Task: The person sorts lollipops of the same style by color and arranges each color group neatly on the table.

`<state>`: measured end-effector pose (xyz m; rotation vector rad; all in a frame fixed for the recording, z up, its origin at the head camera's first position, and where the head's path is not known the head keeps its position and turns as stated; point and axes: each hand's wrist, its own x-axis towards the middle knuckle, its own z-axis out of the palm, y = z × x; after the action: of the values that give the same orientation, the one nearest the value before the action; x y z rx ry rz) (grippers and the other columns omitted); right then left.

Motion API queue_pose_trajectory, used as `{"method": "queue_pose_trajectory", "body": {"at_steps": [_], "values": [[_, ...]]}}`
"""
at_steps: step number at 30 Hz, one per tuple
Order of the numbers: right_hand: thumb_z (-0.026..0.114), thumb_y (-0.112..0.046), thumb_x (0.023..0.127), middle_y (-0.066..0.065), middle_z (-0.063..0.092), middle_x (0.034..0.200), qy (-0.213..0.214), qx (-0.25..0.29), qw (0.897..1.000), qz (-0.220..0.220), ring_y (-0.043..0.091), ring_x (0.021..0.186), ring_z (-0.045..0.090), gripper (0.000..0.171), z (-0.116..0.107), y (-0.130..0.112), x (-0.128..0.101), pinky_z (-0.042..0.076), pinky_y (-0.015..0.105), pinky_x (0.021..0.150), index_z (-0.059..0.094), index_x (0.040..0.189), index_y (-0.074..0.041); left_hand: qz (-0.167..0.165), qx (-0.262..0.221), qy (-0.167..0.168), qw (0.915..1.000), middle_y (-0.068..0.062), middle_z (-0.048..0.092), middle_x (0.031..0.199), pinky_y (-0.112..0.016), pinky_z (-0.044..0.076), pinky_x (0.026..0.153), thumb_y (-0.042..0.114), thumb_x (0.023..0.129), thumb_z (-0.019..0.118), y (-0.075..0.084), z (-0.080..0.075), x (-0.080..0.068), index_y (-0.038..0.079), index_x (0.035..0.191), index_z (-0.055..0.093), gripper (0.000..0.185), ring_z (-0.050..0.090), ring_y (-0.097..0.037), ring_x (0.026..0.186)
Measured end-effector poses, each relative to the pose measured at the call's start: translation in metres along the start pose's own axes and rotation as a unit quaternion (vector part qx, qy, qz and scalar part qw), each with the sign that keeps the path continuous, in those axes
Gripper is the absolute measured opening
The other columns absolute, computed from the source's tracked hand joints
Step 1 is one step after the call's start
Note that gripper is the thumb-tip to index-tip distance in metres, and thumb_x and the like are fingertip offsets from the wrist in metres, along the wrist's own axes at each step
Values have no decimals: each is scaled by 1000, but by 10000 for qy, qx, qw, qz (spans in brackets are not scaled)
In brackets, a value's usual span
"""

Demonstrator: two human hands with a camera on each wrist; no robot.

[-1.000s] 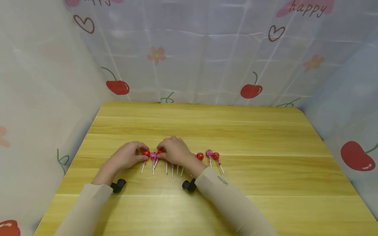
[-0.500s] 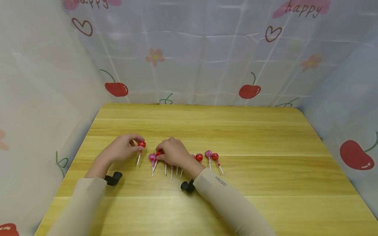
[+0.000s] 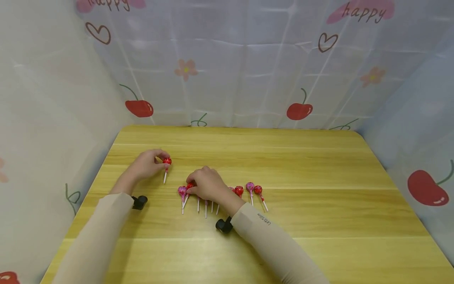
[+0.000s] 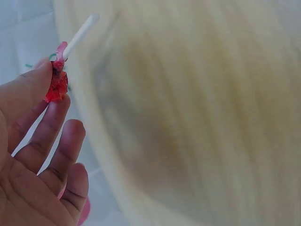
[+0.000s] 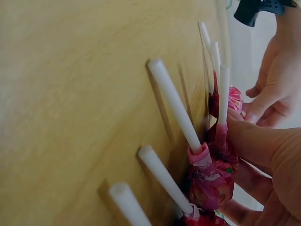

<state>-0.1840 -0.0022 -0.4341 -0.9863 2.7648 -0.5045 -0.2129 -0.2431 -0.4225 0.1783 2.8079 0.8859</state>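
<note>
- L hand (image 3: pixel 146 165) pinches red lollipop (image 3: pixel 166 161) by its head, thumb + fingertips; stick points toward near edge; lifted just off tabletop (image 3: pixel 319 165), toward left edge
- R hand (image 3: pixel 207 184) curled over row of lollipops (image 3: pixel 227 193) mid-tabletop; fingertips pinch a red head (image 3: pixel 190 185); sticks poke out toward near edge
- pink lollipop (image 3: pixel 182 191) at row's left end; 3 lollipops (image 3: pixel 250 188) lie uncovered at its right end

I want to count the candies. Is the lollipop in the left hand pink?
No, the lollipop pinched by the left hand has a red wrapper; a pink one lies on the table by the right hand.
</note>
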Motion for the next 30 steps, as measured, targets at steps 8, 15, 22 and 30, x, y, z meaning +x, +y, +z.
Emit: {"method": "queue_pose_trajectory", "body": {"at_steps": [8,15,22,30], "values": [[74,-37,89,-10,74,102,-2,48,10000,-8,16,98,60,26,0,0,2,46,35,90,76,110,-22,-48,139,-41,9999,-13,68,112,-43,46,85,25,95,67,-11,12,4,7,120,67,30,59,-26,94],[73,-37,89,-10,74,101,-16,-43,10000,-24,17,99,60,25,0,1,2,45,36,92,76,110,-23,-181,156,-15,9997,-12,68,113,-43,44,84,28,96,66,-11,14,4,9,121,67,32,57,-26,93],[72,-36,90,-8,74,106,-8,-144,9999,-86,19,103,60,29,-3,-2,1,46,37,94,74,116,-21,-217,241,14,9995,-12,69,114,-47,43,90,28,95,67,-9,14,2,9,121,68,32,59,-28,98],[72,-28,92,-3,74,114,195,-107,9997,-93,23,112,60,31,-25,-3,14,47,38,97,72,121,-16,-158,348,65,9992,-11,70,114,-53,42,98,28,95,67,-7,14,2,9,121,68,31,61,-31,108]]}}
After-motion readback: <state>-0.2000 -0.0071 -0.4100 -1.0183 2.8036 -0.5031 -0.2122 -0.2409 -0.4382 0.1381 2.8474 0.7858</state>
